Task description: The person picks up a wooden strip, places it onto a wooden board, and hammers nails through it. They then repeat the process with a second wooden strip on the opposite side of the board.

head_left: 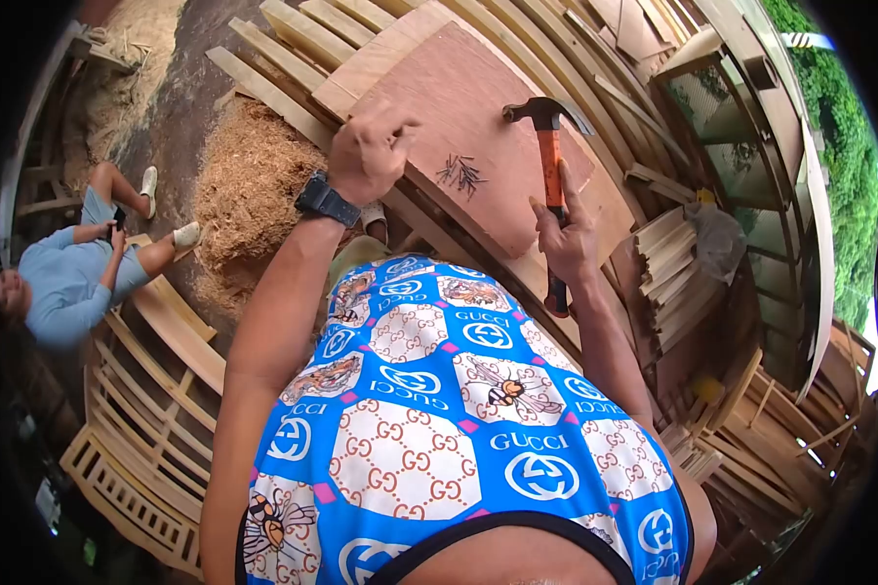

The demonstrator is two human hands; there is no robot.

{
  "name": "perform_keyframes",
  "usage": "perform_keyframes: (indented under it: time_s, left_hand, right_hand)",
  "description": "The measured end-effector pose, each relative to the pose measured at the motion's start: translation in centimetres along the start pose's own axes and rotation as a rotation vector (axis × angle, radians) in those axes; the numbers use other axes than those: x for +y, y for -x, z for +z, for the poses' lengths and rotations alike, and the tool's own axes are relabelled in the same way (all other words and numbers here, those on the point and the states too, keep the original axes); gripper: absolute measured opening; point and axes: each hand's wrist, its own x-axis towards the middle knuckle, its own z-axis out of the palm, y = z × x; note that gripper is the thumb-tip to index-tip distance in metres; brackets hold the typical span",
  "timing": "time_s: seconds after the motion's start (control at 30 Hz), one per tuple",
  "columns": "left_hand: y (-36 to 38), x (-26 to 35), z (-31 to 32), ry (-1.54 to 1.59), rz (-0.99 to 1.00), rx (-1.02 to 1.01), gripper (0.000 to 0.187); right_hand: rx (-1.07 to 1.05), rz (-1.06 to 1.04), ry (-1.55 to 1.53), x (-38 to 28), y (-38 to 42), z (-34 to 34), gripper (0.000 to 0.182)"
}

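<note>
Hammer (552, 166), orange handle, upright in the right hand (568, 239), fist wrapped round the handle, head above a plywood board (478, 97). Left hand (369, 156) curled, fingertips pressed on the board's edge. Loose nails (461, 174) lie on the board between both hands.

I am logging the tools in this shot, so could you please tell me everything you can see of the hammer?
The hammer has a dark metal claw head and an orange handle that ends in a black grip. It is held roughly upright in the picture, head at the top, above the reddish-brown board. The right hand is wrapped around the handle's lower part, one finger stretched along the orange section. A small heap of nails lies on the board just beside it, not touching it.
</note>
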Motion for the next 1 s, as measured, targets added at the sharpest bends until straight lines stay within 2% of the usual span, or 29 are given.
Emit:
perform_keyframes:
  time_s: [0.07,0.13,0.23,0.37,0.53,0.67,0.73,0.77,0.83,0.87,0.93,0.97,1.0]
  left_hand:
    - [-0.5,0.1,0.7,0.002,0.079,-0.107,0.015]
    - [-1.1,-0.2,1.7,0.003,0.184,-0.230,0.013]
    - [-1.8,0.3,2.5,0.004,0.152,-0.336,0.011]
    - [-2.4,1.4,4.4,-0.031,0.163,-0.399,0.010]
    - [-2.2,2.9,6.1,-0.391,0.153,-0.403,0.009]
    - [-1.9,2.3,6.1,-0.427,0.203,-0.362,0.008]
    - [-2.1,2.1,5.7,-0.151,0.104,-0.329,0.006]
    - [-2.2,1.8,5.2,-0.162,0.104,-0.333,0.006]
    - [-3.1,1.5,3.8,0.215,-0.252,-0.172,0.010]
    - [-3.5,0.7,2.8,0.205,-0.244,-0.176,0.010]
    - [-4.2,-1.7,0.8,0.325,-0.521,-0.057,0.016]
    - [-4.7,-3.1,-0.1,0.320,-0.511,-0.059,0.016]
    - [-4.9,-4.5,-0.9,0.406,-0.536,0.065,0.016]
  right_hand:
    - [0.003,0.046,-0.066,1.1,0.5,0.4,0.075]
    - [0.043,-0.061,-0.050,2.6,0.3,1.3,0.077]
    - [0.105,-0.159,0.010,3.2,0.3,2.1,0.077]
    - [0.128,-0.167,-0.019,3.5,0.2,2.3,0.077]
    - [0.114,-0.167,0.029,3.4,0.5,2.4,0.077]
    - [0.091,-0.126,0.019,2.1,0.7,2.4,0.076]
    - [0.075,-0.113,0.018,2.5,0.7,2.5,0.076]
    - [0.073,-0.114,0.006,2.7,0.7,2.6,0.076]
    - [0.082,-0.130,-0.041,2.9,0.7,2.8,0.075]
    - [0.088,-0.133,-0.052,2.8,0.7,2.8,0.075]
    - [0.099,-0.154,-0.009,2.8,0.9,2.4,0.075]
    - [0.107,-0.157,-0.016,2.6,0.7,2.2,0.075]
    - [0.083,-0.143,-0.041,2.4,0.6,2.0,0.075]
